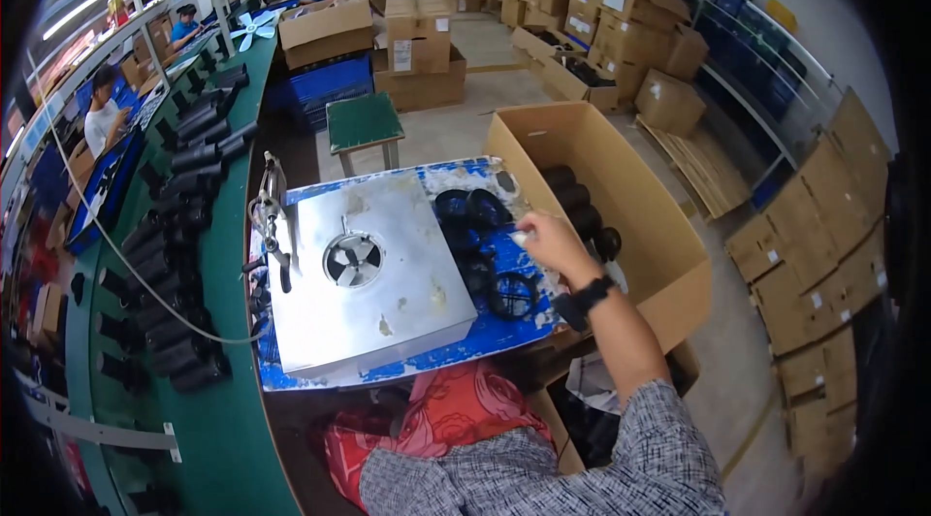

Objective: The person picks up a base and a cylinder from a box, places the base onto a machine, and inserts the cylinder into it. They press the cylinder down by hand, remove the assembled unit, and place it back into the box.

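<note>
Forearm (621,332) comes up from five o'clock, bare below a grey patterned sleeve (659,424), a black band (584,301) round the wrist. My right hand (551,244) reaches over the right part of the blue worktop (427,361), wrist fairly straight, fingers pointing toward nine o'clock.

Surroundings, clock centred on that hand, twelve being away from me. Nine o'clock: metal box (315,317), flat-topped, with a round opening (354,260) showing blades inside; past it, a metal clamp-like fixture (274,215). Farther out at nine: long green bench (228,419) carrying rows of black cylinders (175,269). Ten o'clock: green-topped stool (364,120), beyond the worktop edge. Two to three o'clock: open carton (659,225), close against my reach on that side, its walls standing above the worktop; black cylindrical parts (574,197) lie inside.

Nearest items: black rings (485,209), grouped at ten o'clock between hand and metal box, with one more black ring (512,296) at seven.

Right hand state: fingers bent, tips drawn near each other. Small white piece (519,238) shows at the tips; whether pinched or worn, I cannot tell. My left hand is out of view, state unknown.
</note>
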{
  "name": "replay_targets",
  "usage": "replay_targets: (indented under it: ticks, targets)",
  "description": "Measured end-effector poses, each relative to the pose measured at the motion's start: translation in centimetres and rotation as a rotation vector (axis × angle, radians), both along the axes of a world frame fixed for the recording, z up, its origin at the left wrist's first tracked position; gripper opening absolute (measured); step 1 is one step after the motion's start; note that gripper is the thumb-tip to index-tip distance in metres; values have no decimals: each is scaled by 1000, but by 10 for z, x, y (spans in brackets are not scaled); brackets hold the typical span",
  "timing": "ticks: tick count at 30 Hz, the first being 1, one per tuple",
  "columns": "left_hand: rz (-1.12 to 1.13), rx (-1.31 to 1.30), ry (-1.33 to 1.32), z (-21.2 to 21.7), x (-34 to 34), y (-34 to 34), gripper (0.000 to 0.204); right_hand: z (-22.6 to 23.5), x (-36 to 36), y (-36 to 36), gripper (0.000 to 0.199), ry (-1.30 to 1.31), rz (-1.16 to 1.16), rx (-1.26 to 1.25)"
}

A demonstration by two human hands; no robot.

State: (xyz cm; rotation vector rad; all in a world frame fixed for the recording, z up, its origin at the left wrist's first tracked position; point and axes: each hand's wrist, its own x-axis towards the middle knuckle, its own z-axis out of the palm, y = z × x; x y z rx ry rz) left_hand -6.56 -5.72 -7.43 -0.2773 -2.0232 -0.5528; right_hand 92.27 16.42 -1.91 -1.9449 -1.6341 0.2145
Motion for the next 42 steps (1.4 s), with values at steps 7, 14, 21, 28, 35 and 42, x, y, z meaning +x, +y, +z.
replay_targets:
  ticks: [7, 14, 21, 28, 35, 42]
  targets:
    - [-1125, 328, -332, 25, 259, 73, 70, -64, -17, 71, 16, -131, -34, 155]
    - [-1878, 108, -851, 43, 472, 70, 26, -5, -84, 35, 16, -186, 139, 435]
    - [-2146, 142, -2095, 78, 525, 118, 48, 77, -221, -76, 19, 41, 618, 611]
    - [-1902, 620, -2495, 80, 520, 132, 46, 33, -287, -99, 25, 369, 805, 366]
    - [-1801, 135, -2282, 87, 484, 147, 50, 41, -271, -77, 55, 1155, 602, -453]
    - [-1914, 23, -2105, 90, 480, 154, 47, 27, -282, -62, 48, 1021, 696, -290]
